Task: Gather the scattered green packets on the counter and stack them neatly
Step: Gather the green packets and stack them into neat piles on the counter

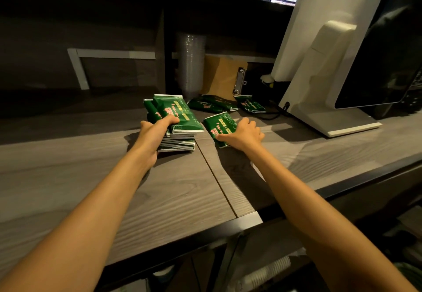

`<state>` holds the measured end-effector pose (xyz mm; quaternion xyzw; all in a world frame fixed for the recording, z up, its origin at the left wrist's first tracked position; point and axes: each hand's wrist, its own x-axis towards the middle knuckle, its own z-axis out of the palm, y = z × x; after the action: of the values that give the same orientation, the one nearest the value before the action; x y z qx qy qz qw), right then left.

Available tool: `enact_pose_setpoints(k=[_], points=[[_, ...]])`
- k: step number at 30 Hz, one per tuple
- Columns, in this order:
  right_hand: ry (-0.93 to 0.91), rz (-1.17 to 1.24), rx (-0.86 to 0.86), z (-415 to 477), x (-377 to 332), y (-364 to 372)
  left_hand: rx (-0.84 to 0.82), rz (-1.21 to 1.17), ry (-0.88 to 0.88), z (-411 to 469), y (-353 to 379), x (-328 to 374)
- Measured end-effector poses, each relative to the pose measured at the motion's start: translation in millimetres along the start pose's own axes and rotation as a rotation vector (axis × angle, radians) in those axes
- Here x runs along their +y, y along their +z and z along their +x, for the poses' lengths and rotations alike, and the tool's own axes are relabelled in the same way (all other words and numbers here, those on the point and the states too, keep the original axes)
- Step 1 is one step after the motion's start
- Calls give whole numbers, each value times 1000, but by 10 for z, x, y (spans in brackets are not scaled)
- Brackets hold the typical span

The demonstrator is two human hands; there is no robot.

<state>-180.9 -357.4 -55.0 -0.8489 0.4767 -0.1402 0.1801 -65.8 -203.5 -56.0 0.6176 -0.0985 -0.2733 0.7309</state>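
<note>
A stack of green packets [180, 118] stands on the grey wooden counter [68, 177], left of its seam. My left hand [153, 134] grips the stack from its left side, thumb on the top packet. A single green packet [219, 124] lies right of the seam, and my right hand [242, 134] holds it by its near right edge, thumb along its lower side. Two more green packets lie farther back: a dark one [207, 104] and one [249, 104] beside the monitor stand.
A white monitor on a stand [324, 67] fills the right side, with a black cable [271, 114] running from its base. A sleeve of clear cups [190, 67] and a brown clipboard [223, 76] lean against the back wall.
</note>
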Motion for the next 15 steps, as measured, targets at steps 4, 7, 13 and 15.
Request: enact_pose_setpoints(k=[4, 7, 13, 15], points=[[85, 64, -90, 24, -59, -47, -1, 19, 23, -22, 1, 18], [122, 51, -186, 44, -80, -123, 16, 48, 63, -27, -24, 12], [101, 402, -142, 15, -152, -43, 41, 52, 93, -12, -61, -25], [59, 530, -68, -33, -218, -22, 53, 49, 96, 7, -79, -31]])
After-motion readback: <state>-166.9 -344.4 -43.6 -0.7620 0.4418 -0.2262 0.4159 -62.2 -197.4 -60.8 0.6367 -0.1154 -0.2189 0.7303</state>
